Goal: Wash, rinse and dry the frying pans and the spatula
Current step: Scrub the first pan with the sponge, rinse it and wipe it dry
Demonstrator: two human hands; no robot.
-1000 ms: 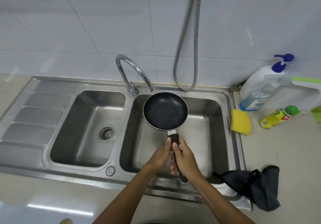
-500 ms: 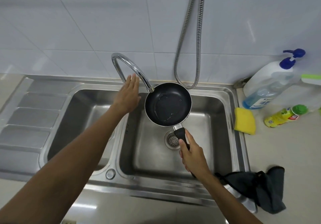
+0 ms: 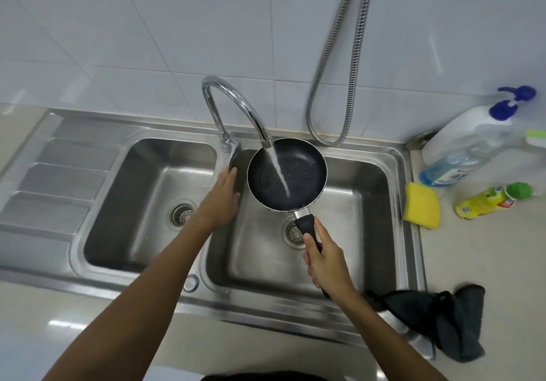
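A small black frying pan (image 3: 304, 173) is held level over the right sink basin (image 3: 369, 203), under the spout of the chrome faucet (image 3: 236, 99). A stream of water (image 3: 280, 173) runs into the pan. My right hand (image 3: 328, 259) grips the pan's black handle (image 3: 307, 224) from below. My left hand (image 3: 220, 200) reaches to the faucet lever (image 3: 233, 151), its straight fingers touching the lever's end, just left of the pan's rim.
The left basin (image 3: 141, 203) and a ribbed drainboard (image 3: 59, 179) lie to the left. On the counter at right are a yellow sponge (image 3: 421, 204), a pump soap bottle (image 3: 461, 150), a small yellow bottle (image 3: 487, 200) and a dark cloth (image 3: 443, 318). A metal hose (image 3: 334, 85) hangs on the wall.
My left hand left the pan handle, reached the faucet, then dropped to the lever. Water now runs into the pan, which moved up under the spout.
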